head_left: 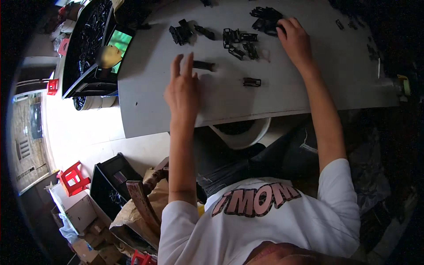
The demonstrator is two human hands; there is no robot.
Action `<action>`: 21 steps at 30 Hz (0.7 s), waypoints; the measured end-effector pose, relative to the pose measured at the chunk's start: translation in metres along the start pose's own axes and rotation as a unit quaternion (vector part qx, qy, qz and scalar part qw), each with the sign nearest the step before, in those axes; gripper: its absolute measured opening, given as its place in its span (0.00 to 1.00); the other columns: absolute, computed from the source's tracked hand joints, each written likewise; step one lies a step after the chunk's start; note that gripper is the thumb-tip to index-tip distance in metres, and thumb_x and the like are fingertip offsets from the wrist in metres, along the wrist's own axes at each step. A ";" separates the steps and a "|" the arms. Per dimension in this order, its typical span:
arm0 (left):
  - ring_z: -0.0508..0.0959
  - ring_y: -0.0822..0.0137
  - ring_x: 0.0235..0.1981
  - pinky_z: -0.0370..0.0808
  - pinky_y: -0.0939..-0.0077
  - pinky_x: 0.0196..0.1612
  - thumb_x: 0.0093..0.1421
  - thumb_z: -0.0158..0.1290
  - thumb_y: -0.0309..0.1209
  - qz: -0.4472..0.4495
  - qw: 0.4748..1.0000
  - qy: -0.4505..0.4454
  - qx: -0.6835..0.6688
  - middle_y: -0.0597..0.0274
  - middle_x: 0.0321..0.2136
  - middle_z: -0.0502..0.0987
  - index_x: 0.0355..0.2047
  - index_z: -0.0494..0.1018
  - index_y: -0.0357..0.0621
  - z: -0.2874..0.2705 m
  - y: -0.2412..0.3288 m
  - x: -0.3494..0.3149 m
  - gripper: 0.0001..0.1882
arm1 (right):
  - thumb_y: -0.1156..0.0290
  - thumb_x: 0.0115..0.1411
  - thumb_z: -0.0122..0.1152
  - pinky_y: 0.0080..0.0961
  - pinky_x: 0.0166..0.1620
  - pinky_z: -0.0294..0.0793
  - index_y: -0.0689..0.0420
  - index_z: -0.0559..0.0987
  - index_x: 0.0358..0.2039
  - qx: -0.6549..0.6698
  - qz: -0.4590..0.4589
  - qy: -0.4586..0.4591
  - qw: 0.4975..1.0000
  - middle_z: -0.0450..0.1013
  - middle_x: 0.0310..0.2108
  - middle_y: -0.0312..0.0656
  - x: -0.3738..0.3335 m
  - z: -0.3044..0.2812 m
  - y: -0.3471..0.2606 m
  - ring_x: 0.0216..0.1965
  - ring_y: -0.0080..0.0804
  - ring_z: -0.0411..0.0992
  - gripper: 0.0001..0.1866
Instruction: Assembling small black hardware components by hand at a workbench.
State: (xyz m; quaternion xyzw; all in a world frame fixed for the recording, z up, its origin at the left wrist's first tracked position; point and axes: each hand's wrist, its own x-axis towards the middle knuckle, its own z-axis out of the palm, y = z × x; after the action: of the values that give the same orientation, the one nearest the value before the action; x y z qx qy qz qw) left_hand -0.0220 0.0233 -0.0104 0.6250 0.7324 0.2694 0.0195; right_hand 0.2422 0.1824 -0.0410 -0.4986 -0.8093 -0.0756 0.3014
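My left hand hovers over the grey table with its fingers spread, holding nothing; a small black part lies just beyond its fingertips. My right hand reaches to the far side and rests its fingers on a pile of black plastic parts. Between the hands lie a cluster of black buckle-like pieces, another clump and one single piece.
A phone with a green screen lies at the table's left edge beside a black tray of parts. A white bowl sits under the table edge. Black crates, cardboard and red stools stand on the floor at left.
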 end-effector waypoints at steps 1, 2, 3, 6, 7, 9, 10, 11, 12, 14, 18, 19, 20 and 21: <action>0.77 0.55 0.33 0.75 0.64 0.31 0.54 0.51 0.26 -0.001 1.000 0.000 0.003 0.62 0.50 0.67 0.47 0.70 0.52 -0.002 -0.007 0.001 0.18 | 0.66 0.58 0.57 0.33 0.36 0.74 0.54 0.75 0.37 -0.014 0.003 0.032 0.999 0.71 0.37 0.38 0.001 -0.003 -0.004 0.35 0.38 0.73 0.09; 0.77 0.55 0.33 0.74 0.64 0.32 0.54 0.52 0.27 -0.001 1.000 -0.015 -0.018 0.62 0.49 0.68 0.45 0.70 0.51 -0.003 -0.013 0.002 0.17 | 0.66 0.58 0.57 0.33 0.36 0.74 0.54 0.75 0.37 -0.012 0.003 0.032 0.999 0.71 0.37 0.38 0.000 -0.008 -0.009 0.35 0.38 0.73 0.09; 0.77 0.55 0.33 0.73 0.63 0.33 0.53 0.53 0.27 0.000 0.999 -0.031 -0.038 0.62 0.48 0.69 0.44 0.71 0.50 -0.003 -0.016 0.002 0.16 | 0.66 0.58 0.57 0.33 0.34 0.74 0.54 0.75 0.36 -0.006 -0.001 0.044 0.999 0.72 0.35 0.38 -0.003 -0.014 -0.014 0.33 0.38 0.73 0.08; 0.77 0.56 0.33 0.73 0.64 0.34 0.53 0.54 0.29 -0.018 0.997 -0.035 -0.073 0.62 0.45 0.71 0.41 0.71 0.50 -0.003 -0.014 0.000 0.14 | 0.65 0.58 0.56 0.33 0.32 0.73 0.55 0.76 0.33 -0.035 0.035 -0.004 0.999 0.73 0.31 0.39 -0.017 -0.036 -0.027 0.31 0.39 0.74 0.08; 0.77 0.56 0.33 0.73 0.64 0.34 0.53 0.54 0.29 -0.019 0.997 -0.035 -0.071 0.62 0.45 0.71 0.41 0.71 0.50 -0.004 -0.011 0.000 0.14 | 0.65 0.58 0.56 0.32 0.30 0.73 0.56 0.76 0.32 -0.067 0.077 -0.065 0.993 0.73 0.31 0.39 -0.021 -0.041 -0.030 0.30 0.39 0.74 0.09; 0.76 0.56 0.31 0.72 0.65 0.33 0.51 0.55 0.30 -0.017 0.995 -0.032 -0.089 0.63 0.43 0.72 0.39 0.72 0.50 -0.004 -0.005 0.000 0.13 | 0.64 0.59 0.55 0.32 0.30 0.73 0.56 0.76 0.32 -0.083 0.115 -0.150 0.978 0.74 0.31 0.39 -0.019 -0.047 -0.030 0.30 0.39 0.74 0.09; 0.76 0.56 0.31 0.72 0.65 0.33 0.51 0.55 0.30 -0.019 0.996 -0.031 -0.087 0.63 0.43 0.72 0.39 0.72 0.50 -0.003 -0.003 0.000 0.13 | 0.64 0.59 0.55 0.32 0.30 0.73 0.56 0.76 0.32 -0.102 0.151 -0.232 0.955 0.74 0.32 0.39 -0.017 -0.050 -0.030 0.29 0.39 0.74 0.09; 0.76 0.56 0.30 0.71 0.65 0.32 0.51 0.55 0.30 -0.019 0.994 -0.038 -0.104 0.63 0.41 0.73 0.39 0.72 0.50 -0.001 -0.002 -0.001 0.13 | 0.64 0.59 0.55 0.32 0.30 0.73 0.56 0.76 0.32 -0.101 0.149 -0.232 0.956 0.74 0.32 0.39 -0.017 -0.052 -0.030 0.29 0.39 0.74 0.09; 0.75 0.56 0.29 0.71 0.65 0.32 0.51 0.55 0.30 -0.018 0.991 -0.045 -0.121 0.63 0.39 0.73 0.38 0.72 0.50 0.000 -0.003 -0.002 0.13 | 0.66 0.60 0.54 0.33 0.31 0.73 0.56 0.76 0.33 -0.074 0.149 -0.220 0.961 0.74 0.34 0.40 -0.017 -0.054 -0.029 0.31 0.39 0.74 0.08; 0.74 0.58 0.25 0.70 0.67 0.29 0.50 0.55 0.29 -0.025 0.986 -0.043 -0.161 0.60 0.34 0.75 0.37 0.71 0.47 0.001 -0.005 -0.006 0.12 | 0.67 0.61 0.53 0.33 0.32 0.73 0.55 0.76 0.35 -0.057 0.152 -0.208 0.965 0.74 0.36 0.41 -0.019 -0.059 -0.023 0.32 0.39 0.74 0.07; 0.70 0.69 0.21 0.68 0.77 0.26 0.48 0.56 0.24 -0.060 0.959 -0.048 -0.273 0.58 0.27 0.74 0.36 0.71 0.41 -0.014 -0.005 -0.027 0.13 | 0.79 0.59 0.48 0.32 0.39 0.73 0.52 0.76 0.43 0.035 -0.050 -0.119 0.991 0.70 0.46 0.41 -0.025 -0.059 -0.010 0.40 0.38 0.72 0.14; 0.70 0.70 0.21 0.68 0.78 0.26 0.48 0.56 0.24 -0.065 0.958 -0.059 -0.273 0.59 0.27 0.74 0.36 0.71 0.41 -0.015 -0.006 -0.032 0.13 | 0.83 0.57 0.46 0.31 0.41 0.72 0.51 0.76 0.46 0.059 -0.103 -0.141 0.983 0.68 0.47 0.40 -0.025 -0.058 -0.008 0.43 0.38 0.71 0.19; 0.70 0.71 0.21 0.68 0.79 0.26 0.49 0.56 0.24 -0.069 0.957 -0.069 -0.273 0.60 0.27 0.74 0.37 0.71 0.41 -0.016 -0.006 -0.036 0.13 | 0.83 0.57 0.46 0.31 0.41 0.72 0.51 0.76 0.46 0.054 -0.100 -0.142 0.983 0.68 0.47 0.40 -0.026 -0.058 -0.006 0.43 0.38 0.71 0.19; 0.73 0.67 0.24 0.70 0.77 0.29 0.48 0.57 0.25 -0.076 0.954 -0.086 -0.275 0.58 0.28 0.75 0.36 0.71 0.40 -0.016 -0.005 -0.040 0.13 | 0.85 0.56 0.47 0.30 0.43 0.72 0.51 0.75 0.47 0.043 -0.122 -0.168 0.977 0.68 0.47 0.39 -0.028 -0.058 -0.003 0.44 0.38 0.70 0.21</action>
State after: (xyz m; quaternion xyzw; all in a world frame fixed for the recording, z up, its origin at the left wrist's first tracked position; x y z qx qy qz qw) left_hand -0.0236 -0.0203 -0.0117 0.5589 0.6707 0.4032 0.2743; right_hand 0.2722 0.1351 -0.0091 -0.3885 -0.9054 0.0082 0.1712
